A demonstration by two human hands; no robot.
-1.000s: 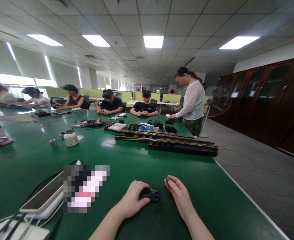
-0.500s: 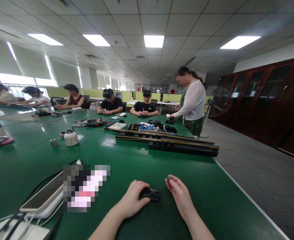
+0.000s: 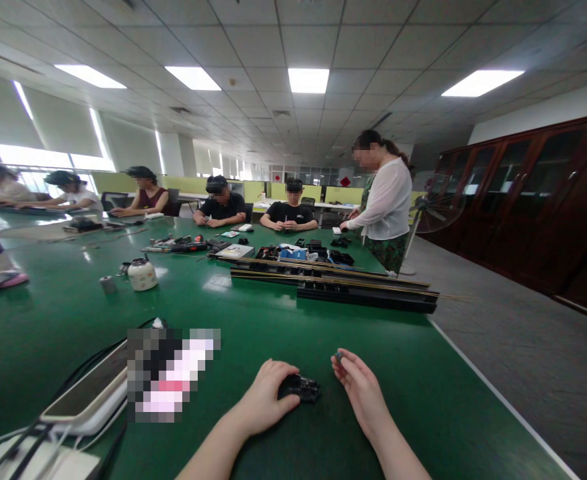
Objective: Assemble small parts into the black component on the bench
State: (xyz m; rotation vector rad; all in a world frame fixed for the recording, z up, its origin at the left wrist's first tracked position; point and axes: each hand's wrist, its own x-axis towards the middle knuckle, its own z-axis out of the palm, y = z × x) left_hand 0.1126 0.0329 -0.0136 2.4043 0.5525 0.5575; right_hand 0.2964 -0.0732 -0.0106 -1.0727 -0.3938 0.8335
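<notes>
A small black mechanical part (image 3: 307, 388) rests on the green table (image 3: 213, 440), and my left hand (image 3: 268, 393) grips its left end between thumb and fingers. To the right, apart from the black part, my right hand (image 3: 360, 390) pinches a small grey piece (image 3: 338, 357) at its fingertips. The fine shape of the grey piece is too small to tell.
Long black rails with thin brass-coloured rods (image 3: 368, 297) lie beyond my hands. At left are a phone (image 3: 90, 387) with cables, a white jar (image 3: 142, 275) and a grey cylinder (image 3: 107, 285). Several people are around the table; one stands at right (image 3: 388, 200).
The standing person's arm has drawn back slightly from the white item on the table. My hands have barely moved and hold the same pieces.
</notes>
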